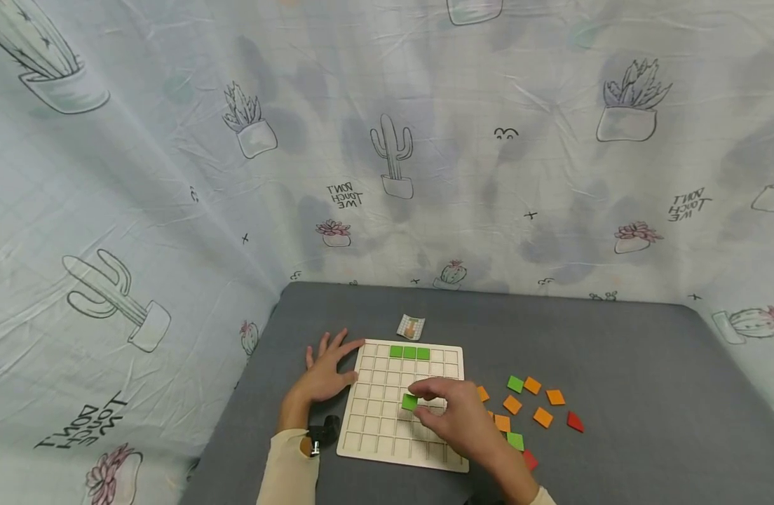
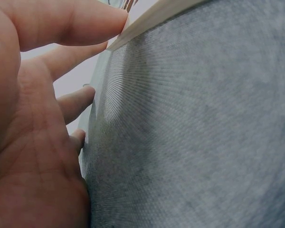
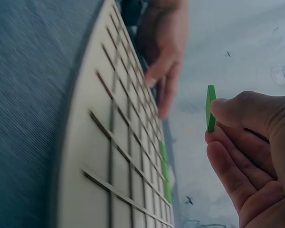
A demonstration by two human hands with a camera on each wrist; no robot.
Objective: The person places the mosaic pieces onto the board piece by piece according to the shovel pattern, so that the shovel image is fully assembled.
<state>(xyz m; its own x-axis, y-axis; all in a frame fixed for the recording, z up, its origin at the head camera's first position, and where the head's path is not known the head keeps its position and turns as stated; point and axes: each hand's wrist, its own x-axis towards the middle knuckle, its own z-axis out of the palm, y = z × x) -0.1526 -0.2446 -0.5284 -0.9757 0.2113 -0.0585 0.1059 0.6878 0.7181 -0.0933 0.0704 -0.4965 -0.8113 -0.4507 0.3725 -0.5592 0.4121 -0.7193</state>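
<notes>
A pale wooden grid board [image 1: 376, 407] lies on the grey table, with three green square tiles [image 1: 409, 353] side by side in its top row. Above the middle of the board, my right hand [image 1: 453, 414] pinches another green tile [image 3: 210, 109] between thumb and fingertips; the right wrist view shows it held up off the grid. My left hand [image 1: 324, 379] rests at the board's left side, fingers spread, with thumb and forefinger touching the edge. In the left wrist view the thumb [image 2: 80, 23] meets the board's rim, and the palm faces the camera.
Right of the board lie several loose orange tiles [image 1: 542, 417], green tiles [image 1: 516, 384] and red pieces [image 1: 575, 421], some partly hidden behind my right hand. A small picture card [image 1: 411, 327] lies beyond the board's far edge. Patterned cloth [image 1: 450, 210] hangs behind the table.
</notes>
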